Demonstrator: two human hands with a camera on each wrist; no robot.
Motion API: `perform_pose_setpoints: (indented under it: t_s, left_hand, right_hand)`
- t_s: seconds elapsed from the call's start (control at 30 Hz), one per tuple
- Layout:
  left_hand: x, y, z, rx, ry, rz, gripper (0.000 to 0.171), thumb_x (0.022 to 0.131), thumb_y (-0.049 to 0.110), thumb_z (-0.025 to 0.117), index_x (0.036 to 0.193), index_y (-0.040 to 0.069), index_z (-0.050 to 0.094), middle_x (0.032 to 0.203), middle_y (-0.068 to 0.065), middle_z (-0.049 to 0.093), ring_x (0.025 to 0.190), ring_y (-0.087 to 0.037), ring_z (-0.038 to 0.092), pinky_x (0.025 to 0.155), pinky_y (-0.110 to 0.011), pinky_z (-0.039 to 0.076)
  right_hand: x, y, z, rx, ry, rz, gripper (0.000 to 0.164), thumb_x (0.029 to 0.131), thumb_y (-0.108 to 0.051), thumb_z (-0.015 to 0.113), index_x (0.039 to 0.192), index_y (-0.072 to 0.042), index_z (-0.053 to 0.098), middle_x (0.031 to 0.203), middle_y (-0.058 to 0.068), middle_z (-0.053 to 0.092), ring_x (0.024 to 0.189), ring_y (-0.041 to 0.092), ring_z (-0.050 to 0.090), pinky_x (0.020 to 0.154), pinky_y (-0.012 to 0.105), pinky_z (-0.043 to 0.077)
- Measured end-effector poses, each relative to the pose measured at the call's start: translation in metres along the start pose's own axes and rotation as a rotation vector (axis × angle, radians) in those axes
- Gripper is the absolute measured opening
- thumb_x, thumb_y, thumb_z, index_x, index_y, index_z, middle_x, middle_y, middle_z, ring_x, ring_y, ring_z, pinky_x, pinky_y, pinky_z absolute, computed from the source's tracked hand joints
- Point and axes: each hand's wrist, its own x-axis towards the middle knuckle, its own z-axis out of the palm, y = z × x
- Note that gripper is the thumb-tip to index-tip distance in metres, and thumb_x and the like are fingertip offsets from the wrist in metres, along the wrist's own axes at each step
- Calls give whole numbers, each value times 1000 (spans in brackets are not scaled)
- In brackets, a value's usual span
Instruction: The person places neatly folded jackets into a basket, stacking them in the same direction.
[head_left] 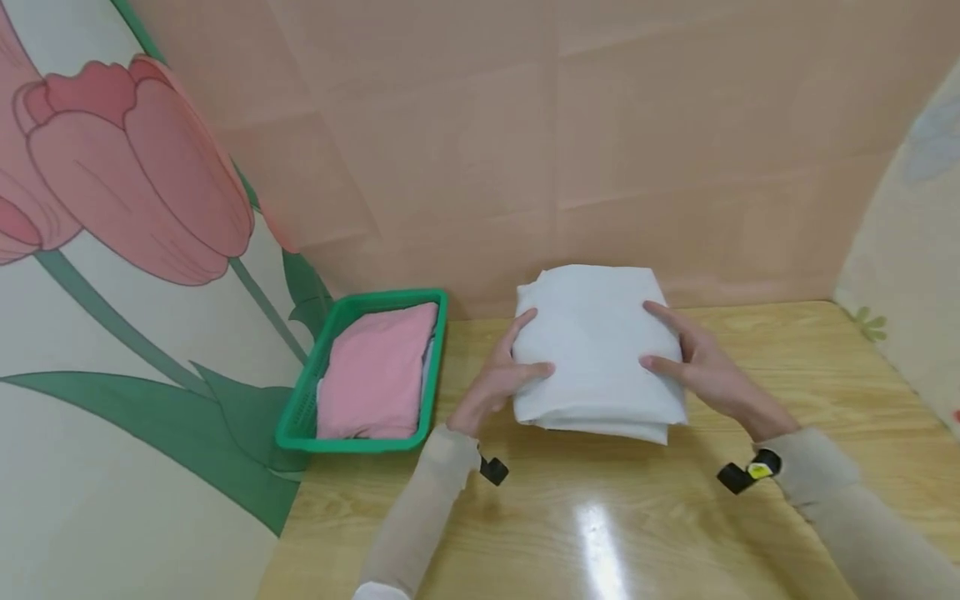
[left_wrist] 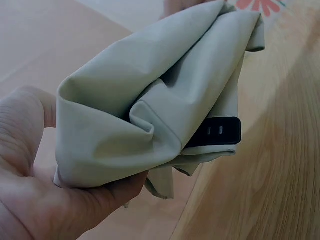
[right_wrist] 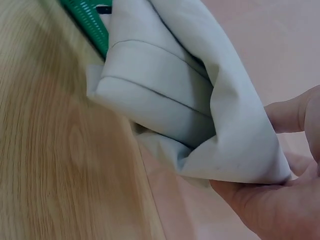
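A thick, folded white cloth (head_left: pixel 596 346) is held between both hands over the back of the table. My left hand (head_left: pixel 498 375) grips its left side, thumb laid on the upper face. At the right side, my right hand (head_left: pixel 705 362) holds it the same way. In the left wrist view, the cloth's (left_wrist: pixel 120 130) end shows loose, rolled layers beside the left hand (left_wrist: pixel 55 195). Stacked folds of the cloth (right_wrist: pixel 160 85) face the right wrist view, with the right hand (right_wrist: pixel 280 205) along its edge. The fingers beneath are partly hidden.
A green plastic basket (head_left: pixel 438 375) stands at the left by the wall, with a folded pink cloth (head_left: pixel 378 367) on top inside. The wooden table (head_left: pixel 540 517) meets a beige-pink sheet (head_left: pixel 465 167) at the back. A tulip-painted wall (head_left: pixel 135 167) borders the left.
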Motion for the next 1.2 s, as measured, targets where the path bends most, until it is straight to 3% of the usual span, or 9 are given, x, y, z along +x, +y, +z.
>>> perform_pose_setpoints:
  t_s: [0.17, 0.33, 0.6, 0.73, 0.97, 1.2]
  left_hand:
    - [-8, -2, -14, 39, 76, 21, 95, 87, 3, 84, 160, 48, 42, 173, -10, 26, 147, -41, 38, 113, -64, 45]
    - [-14, -3, -29, 76, 108, 73, 93, 87, 2, 84, 160, 42, 44, 171, -13, 29, 147, -42, 37, 111, -65, 45]
    - [-26, -2, -59, 58, 106, 149, 87, 89, 3, 82, 162, 33, 45, 166, -16, 36, 142, -37, 44, 107, -55, 49]
    - [-32, 2, -73, 35, 107, 177, 86, 88, -3, 78, 161, 28, 47, 166, -13, 37, 143, -34, 43, 112, -53, 45]
    - [-42, 9, -94, 17, 135, 173, 83, 87, -7, 75, 159, 28, 50, 167, -9, 35, 147, -32, 41, 118, -52, 40]
    - [-58, 14, -114, -17, 196, 113, 75, 90, 2, 75, 153, 38, 55, 166, 6, 37, 150, -26, 37, 123, -51, 31]
  right_hand:
    - [13, -4, 18, -55, -9, -36, 87, 104, -14, 70, 173, -20, 18, 170, 30, 21, 122, 29, 55, 80, 29, 60]
    - [23, -9, 31, -63, -12, -37, 88, 102, -12, 72, 172, -18, 19, 167, 31, 23, 116, 44, 59, 75, 34, 62]
    - [37, -19, 47, -7, -39, -45, 88, 101, -13, 75, 171, -19, 23, 171, 26, 21, 124, 46, 57, 78, 34, 63]
    - [43, -24, 55, 19, -58, -52, 88, 100, -13, 75, 171, -20, 23, 173, 24, 19, 130, 48, 54, 81, 35, 63]
    - [56, -37, 70, -12, -82, -80, 86, 100, -10, 75, 171, -21, 26, 170, 25, 25, 123, 50, 60, 81, 40, 63]
    - [70, -49, 89, -18, -114, -98, 85, 101, -10, 73, 171, -18, 25, 171, 23, 24, 121, 45, 60, 82, 38, 62]
